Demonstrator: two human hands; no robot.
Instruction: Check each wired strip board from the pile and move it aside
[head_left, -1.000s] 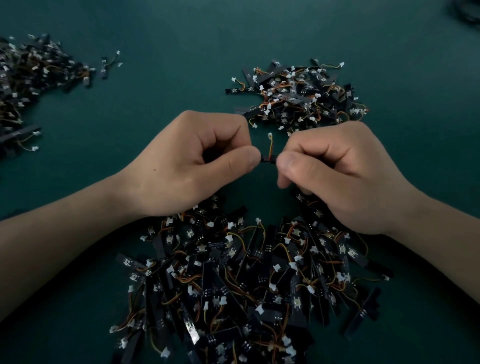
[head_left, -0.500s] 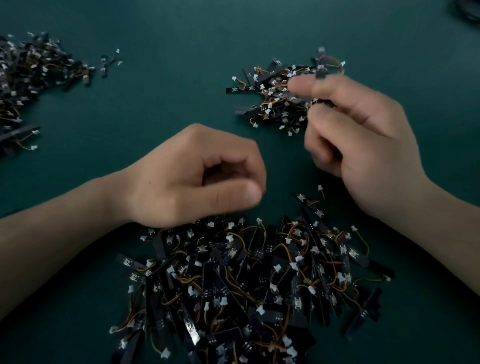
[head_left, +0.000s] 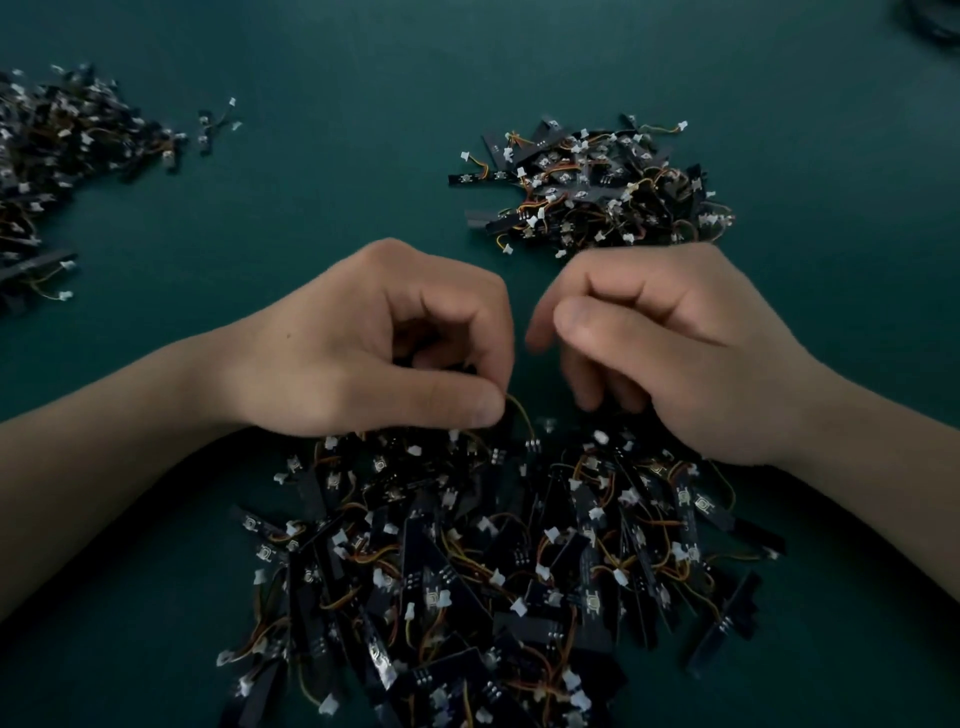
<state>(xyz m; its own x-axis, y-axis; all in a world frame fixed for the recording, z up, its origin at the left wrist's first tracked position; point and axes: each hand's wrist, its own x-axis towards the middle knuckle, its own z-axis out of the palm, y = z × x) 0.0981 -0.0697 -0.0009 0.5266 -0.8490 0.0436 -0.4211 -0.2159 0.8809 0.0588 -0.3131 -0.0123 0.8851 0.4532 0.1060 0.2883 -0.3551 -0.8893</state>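
A big pile of black wired strip boards (head_left: 493, 571) with orange wires and white plugs lies in front of me on the green mat. My left hand (head_left: 374, 343) is at the pile's far edge, thumb and forefinger pinching a strip board (head_left: 522, 415) whose orange wire arcs out beside the thumb tip. My right hand (head_left: 670, 353) hovers next to it with loosely curled fingers, their tips just above the pile's far edge; I see nothing held in it. A smaller heap of boards (head_left: 597, 187) lies beyond the hands.
Another spread of boards (head_left: 52, 171) lies at the far left, with a stray one (head_left: 213, 124) beside it. A dark object (head_left: 935, 21) sits at the top right corner. Bare green mat (head_left: 337, 130) separates the heaps.
My right hand carried a board out to the far heap, left it there and came back empty. My left hand dropped down to the near pile and pinched a new board.
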